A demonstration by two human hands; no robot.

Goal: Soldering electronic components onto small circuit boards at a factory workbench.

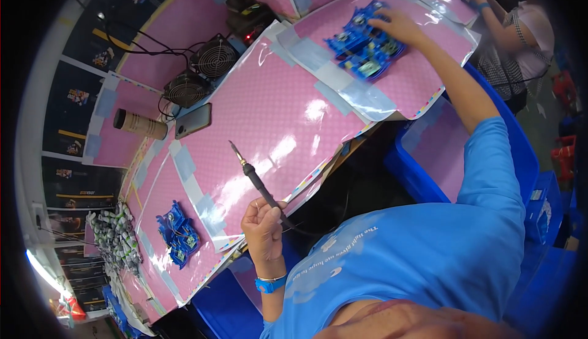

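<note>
Holding a soldering iron [253,175] in the left hand [263,228], with thumb and fingers clamped around the dark handle and the bare metal tip sticking up and away, over the pink table cover [263,106]. There's a blue band [270,285] on that wrist.

The right hand [401,27] is stretched way out to a bunch of blue plastic parts [357,37] at the far right end of the table. Fingers are bent and a bit spread, tips over the upper edge of the bunch; it's kinda blurry, so I can't tell if they're pinching anything. Some green bits show among the blue.

Another blue plastic part [179,233] lies on the table to the left, well apart from that bunch, and past it sits a pile of gray and green pieces [115,241].

Along the back you've got a phone [193,122] lying just beside a tan cup [141,125] tipped on its side, plus two black fans, near a dark box [248,17] with a red light. Off to the upper right, a co-worker [520,41] has hands on something blue.
</note>
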